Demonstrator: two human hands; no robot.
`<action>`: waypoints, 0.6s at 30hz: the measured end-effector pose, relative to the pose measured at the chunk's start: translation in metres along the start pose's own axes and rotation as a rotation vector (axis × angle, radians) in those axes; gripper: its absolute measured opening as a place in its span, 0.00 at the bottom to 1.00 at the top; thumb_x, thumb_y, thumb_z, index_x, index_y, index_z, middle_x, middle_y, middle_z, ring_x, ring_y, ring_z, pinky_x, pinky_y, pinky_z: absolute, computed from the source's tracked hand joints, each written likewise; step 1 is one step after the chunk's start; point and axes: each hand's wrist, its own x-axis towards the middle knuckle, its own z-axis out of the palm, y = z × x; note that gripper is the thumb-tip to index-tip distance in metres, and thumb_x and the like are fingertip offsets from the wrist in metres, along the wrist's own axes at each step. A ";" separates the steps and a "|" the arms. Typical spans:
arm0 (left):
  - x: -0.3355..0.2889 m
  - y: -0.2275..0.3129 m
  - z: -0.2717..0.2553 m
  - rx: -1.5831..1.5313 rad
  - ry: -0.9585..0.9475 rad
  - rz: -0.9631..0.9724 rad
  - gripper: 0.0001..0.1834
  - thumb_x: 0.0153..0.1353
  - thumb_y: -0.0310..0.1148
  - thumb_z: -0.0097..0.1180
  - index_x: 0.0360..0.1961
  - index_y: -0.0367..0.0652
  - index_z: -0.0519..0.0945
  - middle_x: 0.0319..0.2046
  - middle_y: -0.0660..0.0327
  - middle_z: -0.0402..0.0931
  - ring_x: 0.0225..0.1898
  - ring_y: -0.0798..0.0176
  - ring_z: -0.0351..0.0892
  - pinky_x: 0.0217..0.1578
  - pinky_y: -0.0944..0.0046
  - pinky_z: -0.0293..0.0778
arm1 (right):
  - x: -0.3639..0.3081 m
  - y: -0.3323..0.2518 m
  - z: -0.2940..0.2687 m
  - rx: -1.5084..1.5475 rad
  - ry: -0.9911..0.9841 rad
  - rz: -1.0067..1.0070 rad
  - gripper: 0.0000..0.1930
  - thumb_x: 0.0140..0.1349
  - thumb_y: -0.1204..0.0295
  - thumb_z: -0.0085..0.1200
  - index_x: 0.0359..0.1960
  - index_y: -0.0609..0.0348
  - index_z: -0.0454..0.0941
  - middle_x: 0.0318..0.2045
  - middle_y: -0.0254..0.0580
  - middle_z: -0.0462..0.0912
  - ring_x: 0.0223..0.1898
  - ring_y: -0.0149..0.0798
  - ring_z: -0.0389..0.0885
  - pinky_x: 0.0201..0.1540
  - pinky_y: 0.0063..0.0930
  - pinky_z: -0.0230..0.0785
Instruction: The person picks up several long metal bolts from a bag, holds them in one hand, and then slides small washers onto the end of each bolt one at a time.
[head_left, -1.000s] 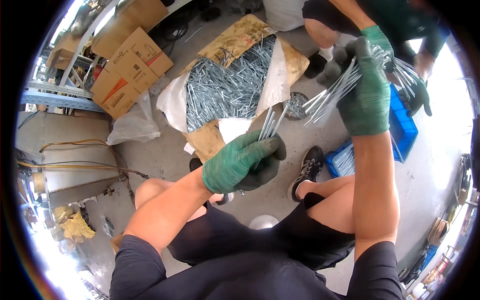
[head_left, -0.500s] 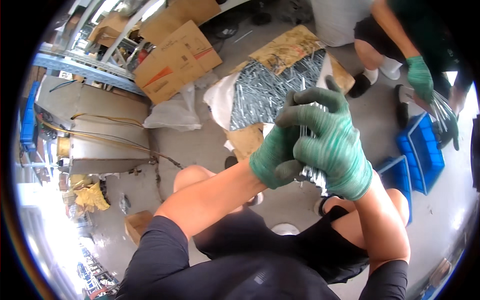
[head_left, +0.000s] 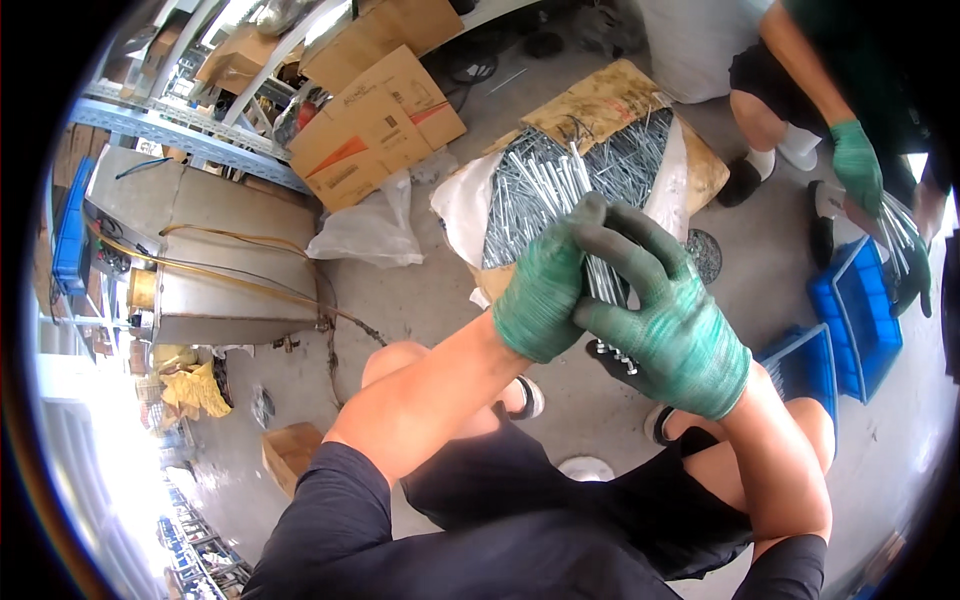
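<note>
Gloved left hand (head_left: 543, 292) and right hand (head_left: 680, 325) curl their fingers around bundled long bolts (head_left: 603, 282) between them, shafts angling forward and slightly left, heads rearmost.

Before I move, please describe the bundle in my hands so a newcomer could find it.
Find the open cardboard package of jumbled metal rods, upper centre. Just below, the left hand and right hand, green-gloved, meet around the bundle. Its rods lie roughly parallel, unlike the package's; the co-worker's bundle is far right.

White glare (head_left: 100, 420) at lower left
</note>
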 end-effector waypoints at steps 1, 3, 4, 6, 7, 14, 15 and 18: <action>0.001 0.003 0.000 0.024 0.012 0.002 0.24 0.74 0.52 0.45 0.53 0.41 0.75 0.46 0.61 0.77 0.47 0.66 0.77 0.50 0.64 0.75 | -0.001 -0.002 -0.003 0.058 -0.028 0.021 0.27 0.35 0.81 0.68 0.43 0.47 0.83 0.70 0.52 0.64 0.71 0.67 0.59 0.70 0.57 0.61; -0.003 0.010 0.002 0.136 0.047 0.021 0.25 0.74 0.54 0.44 0.48 0.40 0.75 0.41 0.61 0.76 0.42 0.67 0.77 0.43 0.66 0.75 | -0.002 -0.008 -0.012 0.179 -0.086 0.071 0.29 0.34 0.85 0.64 0.44 0.47 0.83 0.70 0.53 0.64 0.73 0.69 0.56 0.70 0.57 0.60; -0.003 0.011 0.005 0.078 0.096 -0.011 0.26 0.75 0.55 0.43 0.45 0.40 0.75 0.37 0.61 0.75 0.37 0.67 0.77 0.38 0.67 0.76 | -0.003 -0.009 -0.017 0.333 -0.088 0.129 0.32 0.33 0.87 0.59 0.46 0.48 0.83 0.69 0.54 0.65 0.75 0.69 0.51 0.70 0.56 0.59; -0.002 0.007 0.002 -0.026 0.033 -0.170 0.26 0.75 0.56 0.42 0.41 0.40 0.75 0.33 0.60 0.74 0.33 0.66 0.77 0.35 0.67 0.75 | -0.009 0.000 -0.024 0.643 0.127 0.251 0.28 0.47 0.87 0.52 0.53 0.55 0.79 0.64 0.50 0.71 0.68 0.53 0.67 0.65 0.46 0.66; -0.002 0.006 0.002 -0.076 -0.002 -0.250 0.26 0.75 0.56 0.42 0.38 0.40 0.74 0.31 0.60 0.73 0.31 0.66 0.77 0.33 0.68 0.75 | -0.011 -0.003 -0.027 0.836 0.299 0.408 0.29 0.49 0.89 0.46 0.56 0.58 0.77 0.61 0.47 0.74 0.63 0.44 0.74 0.62 0.41 0.70; -0.018 0.023 0.023 -0.123 -0.295 -0.398 0.23 0.75 0.52 0.49 0.36 0.40 0.74 0.20 0.65 0.70 0.21 0.68 0.77 0.20 0.67 0.72 | -0.002 0.009 -0.045 0.757 0.092 0.823 0.19 0.62 0.62 0.65 0.49 0.61 0.81 0.34 0.32 0.80 0.39 0.27 0.76 0.48 0.24 0.73; -0.016 0.027 0.022 -0.072 -0.320 -0.483 0.23 0.75 0.52 0.49 0.35 0.40 0.74 0.19 0.65 0.70 0.20 0.68 0.77 0.19 0.68 0.71 | -0.004 0.009 -0.049 0.774 0.089 0.806 0.19 0.61 0.63 0.65 0.49 0.61 0.81 0.34 0.31 0.80 0.39 0.27 0.76 0.48 0.25 0.73; -0.016 0.017 0.022 0.062 -0.357 -0.427 0.20 0.73 0.50 0.53 0.36 0.41 0.77 0.19 0.66 0.71 0.17 0.71 0.73 0.17 0.69 0.65 | -0.014 0.014 -0.061 0.646 -0.038 0.728 0.17 0.61 0.65 0.64 0.49 0.61 0.81 0.34 0.34 0.82 0.39 0.27 0.78 0.48 0.26 0.74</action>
